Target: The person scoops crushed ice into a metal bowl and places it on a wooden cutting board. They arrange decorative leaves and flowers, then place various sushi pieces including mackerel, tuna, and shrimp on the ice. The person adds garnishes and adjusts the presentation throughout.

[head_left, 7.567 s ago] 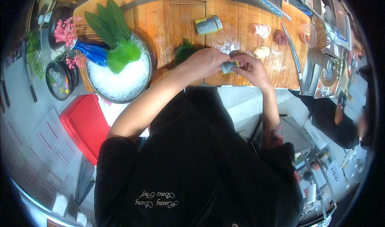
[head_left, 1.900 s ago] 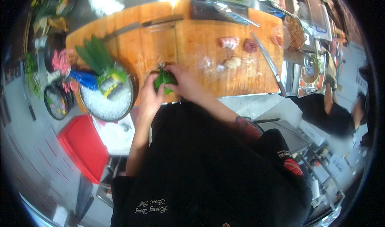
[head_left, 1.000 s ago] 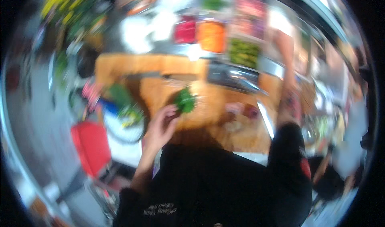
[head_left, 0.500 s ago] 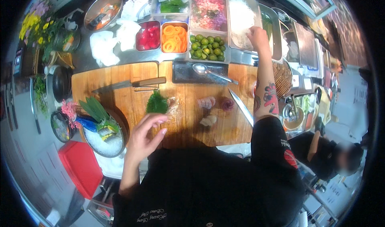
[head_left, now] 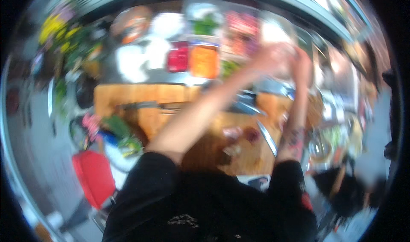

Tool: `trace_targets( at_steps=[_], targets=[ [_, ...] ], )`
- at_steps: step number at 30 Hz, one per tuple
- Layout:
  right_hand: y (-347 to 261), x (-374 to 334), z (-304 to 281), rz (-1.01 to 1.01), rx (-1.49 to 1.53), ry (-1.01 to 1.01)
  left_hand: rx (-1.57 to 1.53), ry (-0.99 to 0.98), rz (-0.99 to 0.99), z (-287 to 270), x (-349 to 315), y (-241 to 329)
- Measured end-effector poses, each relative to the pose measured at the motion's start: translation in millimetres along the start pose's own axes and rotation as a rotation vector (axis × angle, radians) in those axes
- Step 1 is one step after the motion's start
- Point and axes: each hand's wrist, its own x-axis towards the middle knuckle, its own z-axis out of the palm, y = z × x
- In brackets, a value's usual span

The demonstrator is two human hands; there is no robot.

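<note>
Over white tub (head_left: 273, 32): both hands' grip (head_left: 284, 60), blurred.

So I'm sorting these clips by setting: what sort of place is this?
Most likely a food-prep counter in a commercial kitchen, though the picture is blurred. A wooden cutting board lies before a row of ingredient trays, red and orange among them, and a knife rests on the board.

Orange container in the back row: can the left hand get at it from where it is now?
Probably yes. The left hand is raised over the back trays, just right of the orange container, with nothing visible between them, though the frame is blurred.
</note>
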Motion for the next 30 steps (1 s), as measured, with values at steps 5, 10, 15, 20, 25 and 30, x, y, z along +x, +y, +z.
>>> trace_targets(
  at_steps=[5,10,15,20,25,30],
  targets=[
    [8,-6,16,-0.106,-0.099,-0.292,-0.099,0.172,0.310,20,-97,9],
    [-56,-19,-23,-0.008,0.193,-0.001,0.064,-0.204,0.019,-7,-311,21],
    [-157,-113,-121,-0.184,0.380,0.014,0.152,-0.157,-0.293,-39,-484,8],
    [-221,-275,-221,0.091,0.224,-0.171,0.112,-0.083,-0.499,-40,-539,-26],
    [-194,-458,-229,0.609,0.446,-0.288,0.194,-0.357,-0.153,-15,-497,-53],
    [-183,-638,-214,0.788,0.189,-0.934,0.221,-0.486,-0.120,36,-475,-38]
  ],
)
